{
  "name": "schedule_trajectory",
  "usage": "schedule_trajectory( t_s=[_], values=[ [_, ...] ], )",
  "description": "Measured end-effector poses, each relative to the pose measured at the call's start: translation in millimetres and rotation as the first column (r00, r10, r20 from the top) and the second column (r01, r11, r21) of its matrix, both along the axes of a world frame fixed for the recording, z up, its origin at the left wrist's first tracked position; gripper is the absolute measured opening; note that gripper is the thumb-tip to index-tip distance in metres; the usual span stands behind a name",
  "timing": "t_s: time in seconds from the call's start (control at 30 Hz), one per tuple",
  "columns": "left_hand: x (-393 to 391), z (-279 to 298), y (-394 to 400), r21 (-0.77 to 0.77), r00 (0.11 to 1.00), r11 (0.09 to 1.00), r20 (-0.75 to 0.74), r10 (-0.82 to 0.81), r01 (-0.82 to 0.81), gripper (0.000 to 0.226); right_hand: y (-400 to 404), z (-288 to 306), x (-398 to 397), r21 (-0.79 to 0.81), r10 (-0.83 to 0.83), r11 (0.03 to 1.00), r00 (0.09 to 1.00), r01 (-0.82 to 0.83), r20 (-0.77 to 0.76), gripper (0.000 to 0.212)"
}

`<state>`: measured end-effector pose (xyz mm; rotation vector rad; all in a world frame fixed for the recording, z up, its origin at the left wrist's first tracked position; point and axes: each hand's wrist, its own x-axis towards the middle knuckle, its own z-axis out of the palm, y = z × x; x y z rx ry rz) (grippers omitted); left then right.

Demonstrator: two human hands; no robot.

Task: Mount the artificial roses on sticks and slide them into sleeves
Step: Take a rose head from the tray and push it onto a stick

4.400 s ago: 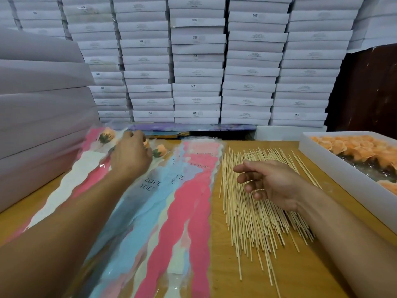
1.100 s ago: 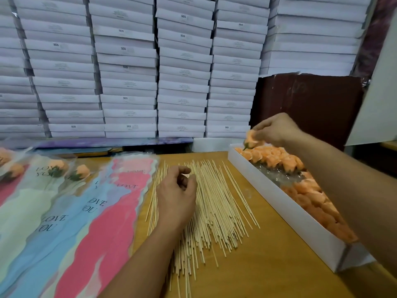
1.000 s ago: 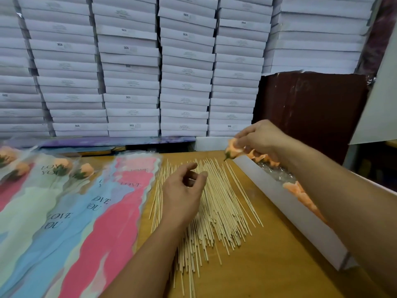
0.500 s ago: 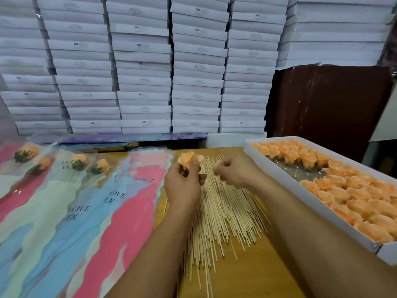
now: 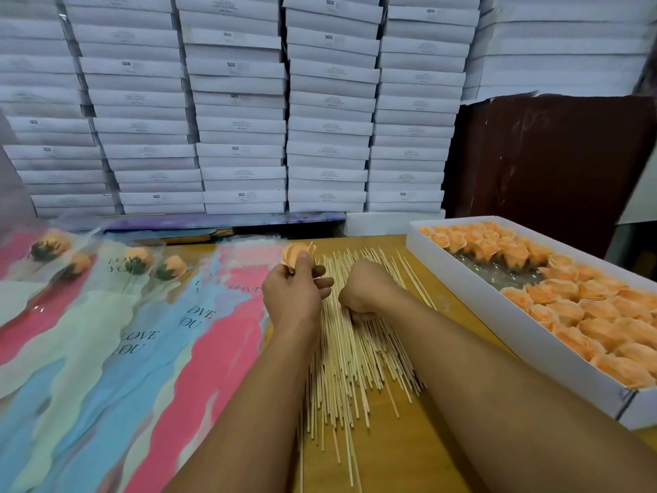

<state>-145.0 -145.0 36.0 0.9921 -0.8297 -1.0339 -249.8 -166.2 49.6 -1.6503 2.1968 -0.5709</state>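
The rose [image 5: 298, 256] now sits in the left hand [image 5: 292, 292], pinched above the sticks [image 5: 350, 346]; the right hand [image 5: 364, 288], which carried it over, has dropped curled onto the pile, grip unclear.

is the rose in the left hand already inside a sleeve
No, the left hand holds the rose bare above the sticks, beside the nearest pink sleeve, not in it.

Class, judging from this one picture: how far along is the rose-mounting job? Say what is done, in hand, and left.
Done: four sleeved roses lie at left. In hand: the left hand holds one rose; the right hand is down on the sticks. Left: a box holding many roses.
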Motion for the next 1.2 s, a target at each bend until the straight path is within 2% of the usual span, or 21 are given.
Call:
schedule_trajectory(
  t_s=[0.1, 0.23, 0.33, 0.47, 0.57, 0.63, 0.77, 0.83, 0.9, 1.0, 1.07, 1.13, 1.2],
  values=[
    [0, 2, 2, 0.002, 1.000, 1.000, 0.000, -0.017, 0.017, 0.020, 1, 1, -4, 0.035, -0.025, 0.999, 0.991, 0.020, 0.132, 0.012],
    [1, 3, 4, 0.002, 0.999, 0.999, -0.006, -0.034, 0.034, 0.020, 6, 4, -13, 0.065, -0.022, 0.998, 0.961, 0.004, 0.275, 0.020],
    [1, 3, 4, 0.006, 0.999, 0.999, -0.007, -0.039, 0.039, 0.020, 16, 8, -18, 0.049, 0.008, 0.998, 0.919, -0.030, 0.395, 0.016],
    [1, 4, 5, 0.002, 0.998, 0.999, -0.019, -0.054, 0.054, 0.020, 35, 19, -23, -0.027, 0.136, 0.987, 0.739, -0.157, 0.660, 0.007],
    [1, 5, 6, 0.013, 0.994, 0.996, -0.065, -0.082, 0.083, 0.023, 50, 22, -25, -0.118, 0.240, 0.966, 0.623, -0.230, 0.745, 0.022],
    [0, 5, 6, 0.023, 0.987, 0.994, -0.118, -0.108, 0.111, 0.023, 58, 20, -23, -0.178, 0.266, 0.963, 0.615, -0.202, 0.743, 0.027],
    [2, 13, 8, 0.052, 0.914, 0.968, -0.345, -0.213, 0.245, 0.023, 69, 13, -14, -0.307, 0.363, 0.927, 0.713, -0.213, 0.600, 0.028],
    [5, 18, 10, 0.036, 0.809, 0.933, -0.511, -0.291, 0.358, 0.028, 73, 12, -10, -0.354, 0.411, 0.907, 0.667, -0.229, 0.622, 0.029],
    [9, 21, 11, 0.009, 0.703, 0.881, -0.606, -0.371, 0.473, 0.038, 77, 14, -6, -0.384, 0.448, 0.891, 0.593, -0.241, 0.669, 0.029],
    [14, 24, 11, -0.056, 0.596, 0.819, -0.659, -0.460, 0.571, 0.051, 80, 16, -1, -0.440, 0.533, 0.845, 0.556, -0.305, 0.638, 0.024],
    [14, 26, 12, -0.103, 0.546, 0.809, -0.688, -0.478, 0.578, 0.051, 82, 18, -1, -0.479, 0.586, 0.808, 0.548, -0.343, 0.597, 0.035],
    [14, 27, 12, -0.124, 0.526, 0.815, -0.707, -0.473, 0.566, 0.043, 84, 19, -1, -0.506, 0.618, 0.783, 0.548, -0.363, 0.564, 0.046],
    [14, 27, 11, -0.134, 0.532, 0.817, -0.698, -0.479, 0.560, 0.045, 86, 21, 0, -0.524, 0.637, 0.766, 0.553, -0.374, 0.536, 0.044]
  ],
)
